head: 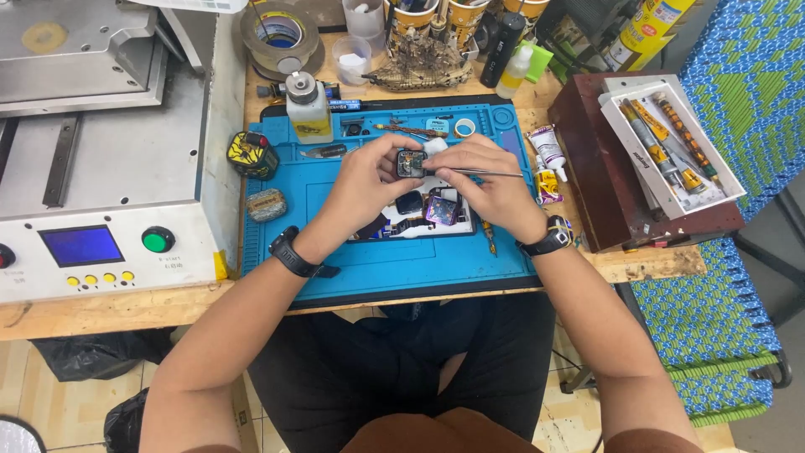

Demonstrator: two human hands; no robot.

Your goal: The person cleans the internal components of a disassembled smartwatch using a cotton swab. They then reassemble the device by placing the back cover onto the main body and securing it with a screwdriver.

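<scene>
- Head view: left hand (369,180) pinches a small dark square device (411,163) above the blue work mat (377,260).
- Right hand (490,189) grips thin metal tweezers (486,173), tips at the device.
- Loose parts (432,208) lie just below; white bottle (308,107) behind; grey machine (109,168) well left.
</scene>
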